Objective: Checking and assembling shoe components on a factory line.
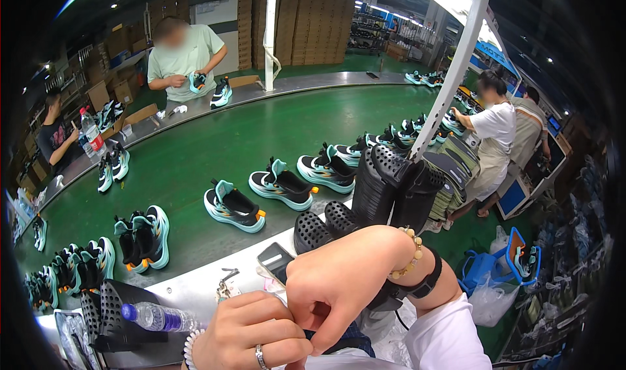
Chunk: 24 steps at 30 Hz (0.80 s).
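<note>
My left hand, with a ring and a white bead bracelet, is curled low in front of me. Against its fingers presses my right hand, bent down at the wrist, its thumb and fingers closed together. Whatever they hold, if anything, is hidden between the fingers. Just behind the hands, on the white ledge, lie a dark phone and a bunch of keys. Beyond that, single black and turquoise sneakers stand on the green conveyor belt.
Black perforated clogs stand beside my right wrist, near a white post. A water bottle lies left of my left hand. Paired sneakers stand at the left. Across the belt a person handles a sneaker; other people work at the right.
</note>
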Available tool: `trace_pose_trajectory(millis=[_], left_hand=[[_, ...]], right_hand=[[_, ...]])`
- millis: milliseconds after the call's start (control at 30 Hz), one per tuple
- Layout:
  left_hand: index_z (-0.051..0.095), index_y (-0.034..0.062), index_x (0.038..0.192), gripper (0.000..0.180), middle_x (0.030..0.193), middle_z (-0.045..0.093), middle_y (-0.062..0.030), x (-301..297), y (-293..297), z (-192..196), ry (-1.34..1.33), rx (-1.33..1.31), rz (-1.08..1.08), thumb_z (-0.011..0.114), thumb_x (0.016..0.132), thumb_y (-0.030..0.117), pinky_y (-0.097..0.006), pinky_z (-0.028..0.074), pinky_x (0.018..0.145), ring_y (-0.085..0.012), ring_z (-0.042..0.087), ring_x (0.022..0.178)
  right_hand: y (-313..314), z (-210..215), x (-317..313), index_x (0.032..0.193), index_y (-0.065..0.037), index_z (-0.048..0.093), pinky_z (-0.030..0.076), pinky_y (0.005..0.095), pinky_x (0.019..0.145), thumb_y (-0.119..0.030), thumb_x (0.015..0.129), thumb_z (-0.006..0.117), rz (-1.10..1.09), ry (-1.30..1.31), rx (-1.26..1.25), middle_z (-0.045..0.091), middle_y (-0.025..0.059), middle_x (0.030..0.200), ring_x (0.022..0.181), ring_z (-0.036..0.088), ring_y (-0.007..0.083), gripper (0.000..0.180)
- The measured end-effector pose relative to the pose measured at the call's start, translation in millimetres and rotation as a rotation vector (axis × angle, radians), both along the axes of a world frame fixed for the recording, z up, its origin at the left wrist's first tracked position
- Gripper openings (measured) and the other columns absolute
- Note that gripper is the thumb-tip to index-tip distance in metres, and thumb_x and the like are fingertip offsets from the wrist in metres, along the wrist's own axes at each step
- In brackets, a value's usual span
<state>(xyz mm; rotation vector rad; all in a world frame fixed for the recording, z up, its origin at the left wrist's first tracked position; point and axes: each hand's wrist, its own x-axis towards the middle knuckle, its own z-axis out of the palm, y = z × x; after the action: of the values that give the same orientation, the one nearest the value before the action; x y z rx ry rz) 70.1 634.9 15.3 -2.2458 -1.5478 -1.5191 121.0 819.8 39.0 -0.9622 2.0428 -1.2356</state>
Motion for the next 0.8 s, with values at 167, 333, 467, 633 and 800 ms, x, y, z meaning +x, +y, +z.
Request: trace_pose_trajectory(millis=[167, 333, 467, 633, 800], left_hand=[[0.063, 0.0086, 0.069, 0.02, 0.063, 0.06, -0.0004, 0, 4, -1, 0.002, 0.002, 0.001, 0.066, 0.05, 0.002, -0.029, 0.043, 0.049, -0.0181, 0.054, 0.054], [0.063, 0.0086, 0.069, 0.02, 0.064, 0.06, -0.0001, 1, 8, -1, 0.005, 0.009, -0.008, 0.067, 0.05, 0.003, -0.028, 0.043, 0.049, -0.0173, 0.053, 0.054], [0.064, 0.0089, 0.068, 0.019, 0.064, 0.06, 0.0001, 1, 11, -1, 0.006, 0.014, -0.004, 0.067, 0.05, 0.003, -0.028, 0.042, 0.048, -0.0171, 0.053, 0.054], [0.059, 0.0045, 0.077, 0.027, 0.073, 0.057, -0.006, 3, 8, 11, -0.032, -0.01, -0.056, 0.065, 0.053, -0.004, -0.034, 0.045, 0.057, -0.0252, 0.056, 0.065], [0.06, 0.0038, 0.079, 0.028, 0.073, 0.056, -0.0067, 8, 11, 10, -0.025, -0.042, 0.0, 0.064, 0.053, -0.004, -0.035, 0.045, 0.056, -0.0261, 0.056, 0.065]], right_hand=[[3, -1, 0, 0.052, 0.002, 0.042, 0.029, 0.0336, 0.041, -0.022, 0.081, 0.067, 0.004, 0.003, -0.006, 0.038, 0.0079, 0.043, 0.039, 0.033, 0.0207, 0.045], [7, 0, 1, 0.052, 0.002, 0.042, 0.028, 0.0336, 0.041, -0.022, 0.08, 0.067, 0.008, 0.012, -0.009, 0.037, 0.008, 0.043, 0.04, 0.033, 0.0205, 0.045], [11, 3, 1, 0.052, 0.001, 0.044, 0.032, 0.0328, 0.042, -0.023, 0.08, 0.068, 0.021, 0.019, 0.021, 0.042, 0.0076, 0.044, 0.04, 0.039, 0.0211, 0.045], [14, 2, 5, 0.05, 0.001, 0.049, 0.031, 0.0316, 0.041, -0.029, 0.074, 0.07, 0.03, 0.039, -0.008, 0.042, 0.0039, 0.044, 0.041, 0.038, 0.0154, 0.043], [20, 5, 2, 0.055, 0.001, 0.052, 0.039, 0.0321, 0.044, -0.026, 0.079, 0.07, 0.061, 0.072, 0.088, 0.053, 0.0073, 0.05, 0.044, 0.051, 0.0223, 0.04]])
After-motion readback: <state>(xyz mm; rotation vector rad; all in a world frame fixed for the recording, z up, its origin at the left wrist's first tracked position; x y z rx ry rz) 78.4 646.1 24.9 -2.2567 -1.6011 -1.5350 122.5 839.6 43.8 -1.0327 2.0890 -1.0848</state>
